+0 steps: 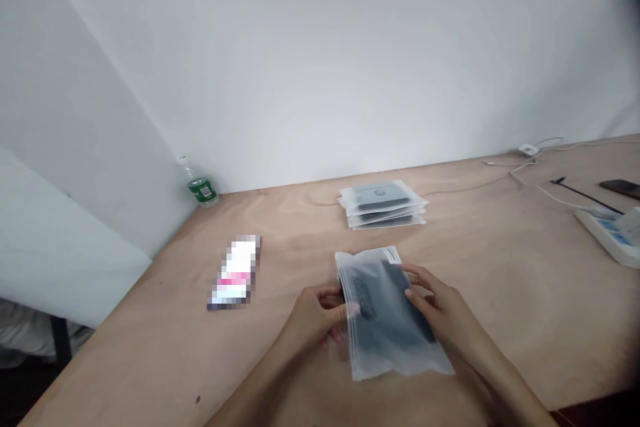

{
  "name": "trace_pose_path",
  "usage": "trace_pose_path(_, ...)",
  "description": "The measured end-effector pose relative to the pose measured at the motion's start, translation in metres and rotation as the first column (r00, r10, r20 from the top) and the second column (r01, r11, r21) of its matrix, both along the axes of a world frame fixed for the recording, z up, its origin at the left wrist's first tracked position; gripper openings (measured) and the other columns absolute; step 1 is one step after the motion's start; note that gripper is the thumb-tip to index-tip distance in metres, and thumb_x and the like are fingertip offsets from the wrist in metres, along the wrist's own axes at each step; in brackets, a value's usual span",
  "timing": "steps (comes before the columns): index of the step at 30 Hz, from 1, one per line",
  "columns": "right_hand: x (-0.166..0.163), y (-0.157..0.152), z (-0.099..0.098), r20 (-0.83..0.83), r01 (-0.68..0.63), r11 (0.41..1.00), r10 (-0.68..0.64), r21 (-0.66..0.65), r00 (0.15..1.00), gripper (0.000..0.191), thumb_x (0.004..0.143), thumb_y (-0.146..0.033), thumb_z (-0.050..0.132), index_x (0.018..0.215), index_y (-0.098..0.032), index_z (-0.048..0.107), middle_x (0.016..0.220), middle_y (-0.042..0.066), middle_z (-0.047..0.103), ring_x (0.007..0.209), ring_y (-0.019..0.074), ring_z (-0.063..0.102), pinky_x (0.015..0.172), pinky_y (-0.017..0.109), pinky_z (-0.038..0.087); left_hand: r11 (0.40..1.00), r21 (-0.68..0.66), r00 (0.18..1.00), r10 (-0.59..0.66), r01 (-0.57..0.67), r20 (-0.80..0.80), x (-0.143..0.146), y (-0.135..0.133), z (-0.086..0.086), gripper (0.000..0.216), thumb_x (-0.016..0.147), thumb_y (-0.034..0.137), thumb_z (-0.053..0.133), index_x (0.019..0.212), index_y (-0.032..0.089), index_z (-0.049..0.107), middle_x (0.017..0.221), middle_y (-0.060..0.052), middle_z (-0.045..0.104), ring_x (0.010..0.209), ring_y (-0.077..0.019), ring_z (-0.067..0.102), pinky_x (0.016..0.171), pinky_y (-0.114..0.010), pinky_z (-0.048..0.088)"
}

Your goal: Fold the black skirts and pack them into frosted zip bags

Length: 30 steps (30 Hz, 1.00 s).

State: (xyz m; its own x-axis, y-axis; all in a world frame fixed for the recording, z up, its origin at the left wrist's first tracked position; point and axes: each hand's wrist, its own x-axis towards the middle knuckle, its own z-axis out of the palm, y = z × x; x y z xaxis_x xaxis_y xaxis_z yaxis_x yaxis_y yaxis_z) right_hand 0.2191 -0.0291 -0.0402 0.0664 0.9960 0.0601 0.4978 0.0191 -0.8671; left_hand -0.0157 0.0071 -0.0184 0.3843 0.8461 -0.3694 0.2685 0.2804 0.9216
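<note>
Both my hands hold a frosted plastic zip bag (385, 320) with a dark flat item inside, above the near part of the table. My left hand (323, 313) grips its left edge, and the thumb tip shows pale through the film. On the opposite side my right hand (435, 297) pinches the bag, thumb on top and fingers along the edge. A white label (391, 255) sits at the bag's far corner, and small dark print shows on its face. Behind it lies a stack of similar filled bags (383, 200).
A phone (235, 273) with a blurred-out screen lies on the wooden table (165, 347) at left. A green-labelled bottle (202, 188) stands in the back corner by the wall. At right are white cables (530, 180), a power strip (607, 240) and a dark handset (620, 187).
</note>
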Motion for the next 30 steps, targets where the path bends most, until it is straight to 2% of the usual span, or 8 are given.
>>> trace_pose_path(6,-0.017,-0.001,-0.006,-0.173,0.021,1.0,-0.016,0.023,0.985,0.04,0.084,-0.039,0.043,0.122,-0.026,0.048,0.123,0.005,0.056,0.112,0.0206,0.053,0.093,0.035,0.041,0.996,-0.056,0.995,0.066,-0.062,0.076,0.004,-0.002,-0.004,0.044,0.066,0.039,0.067,0.102,0.012,0.063,0.075,-0.006,0.069,0.036,-0.0048,0.049,0.027,-0.013,0.029)
trace_pose_path(10,-0.017,-0.006,-0.004,-0.174,0.136,0.989,-0.145,-0.063,0.974,0.041,0.08,-0.039,0.049,0.118,-0.023,0.047,0.091,0.005,0.068,0.086,0.022,0.063,0.074,0.033,0.048,0.993,-0.067,0.988,0.107,-0.101,0.107,0.005,-0.002,-0.009,0.044,0.06,0.031,0.071,0.098,0.01,0.063,0.071,-0.006,0.067,0.037,-0.0039,0.046,0.027,-0.013,0.028)
trace_pose_path(14,-0.006,-0.007,-0.005,-0.143,0.208,0.976,-0.215,-0.062,0.966,0.036,0.076,-0.037,0.053,0.109,-0.022,0.05,0.072,0.0,0.064,0.068,0.0188,0.061,0.06,0.028,0.046,0.993,-0.054,0.988,0.109,-0.103,0.114,-0.004,0.002,-0.007,0.036,0.06,0.029,0.07,0.09,0.01,0.064,0.07,-0.005,0.066,0.036,-0.0032,0.045,0.028,-0.014,0.031)
trace_pose_path(18,0.034,-0.002,-0.009,-0.028,0.284,0.958,-0.285,-0.03,0.958,0.036,0.075,-0.035,0.052,0.108,-0.021,0.051,0.073,0.001,0.063,0.066,0.0181,0.06,0.06,0.029,0.045,0.993,0.012,0.99,0.115,-0.116,0.084,-0.019,0.008,0.006,0.035,0.062,0.029,0.068,0.091,0.01,0.061,0.071,-0.004,0.064,0.036,-0.0048,0.048,0.031,-0.017,0.038)
trace_pose_path(22,0.102,0.007,-0.009,0.248,0.331,0.943,-0.314,-0.026,0.916,0.034,0.076,-0.035,0.048,0.106,-0.022,0.054,0.081,0.005,0.065,0.069,0.0211,0.062,0.061,0.033,0.046,0.97,0.163,0.984,0.173,-0.178,0.044,-0.029,0.008,0.02,0.04,0.068,0.032,0.065,0.103,0.016,0.053,0.098,-0.008,0.062,0.049,-0.0107,0.06,0.037,-0.021,0.044)
trace_pose_path(24,0.131,0.008,-0.007,0.373,0.377,0.926,-0.345,-0.014,0.861,0.031,0.078,-0.037,0.046,0.103,-0.022,0.056,0.083,0.008,0.066,0.072,0.024,0.062,0.065,0.037,0.046,0.93,0.325,0.984,0.178,-0.171,0.008,-0.032,0.004,0.023,0.034,0.074,0.032,0.06,0.105,0.019,0.052,0.101,-0.006,0.062,0.059,-0.0136,0.064,0.045,-0.023,0.048)
trace_pose_path(27,0.145,0.003,-0.003,0.576,0.444,0.891,-0.414,0.096,0.705,0.039,0.082,-0.042,0.04,0.108,-0.018,0.056,0.098,0.014,0.064,0.087,0.0308,0.061,0.074,0.044,0.045,0.797,0.598,0.983,0.163,-0.08,-0.086,-0.037,-0.002,0.018,0.024,0.08,0.026,0.053,0.103,0.021,0.054,0.093,-0.004,0.065,0.078,-0.0173,0.065,0.067,-0.028,0.052)
trace_pose_path(30,0.114,-0.009,-0.003,0.689,0.255,0.929,-0.371,0.269,0.623,0.05,0.083,-0.049,0.038,0.121,-0.018,0.05,0.126,0.015,0.051,0.113,0.033,0.048,0.089,0.048,0.04,0.69,0.72,0.972,0.112,0.072,-0.204,-0.047,-0.01,0.006,0.026,0.081,0.017,0.046,0.103,0.024,0.058,0.103,-0.004,0.065,0.093,-0.0181,0.062,0.082,-0.029,0.048)
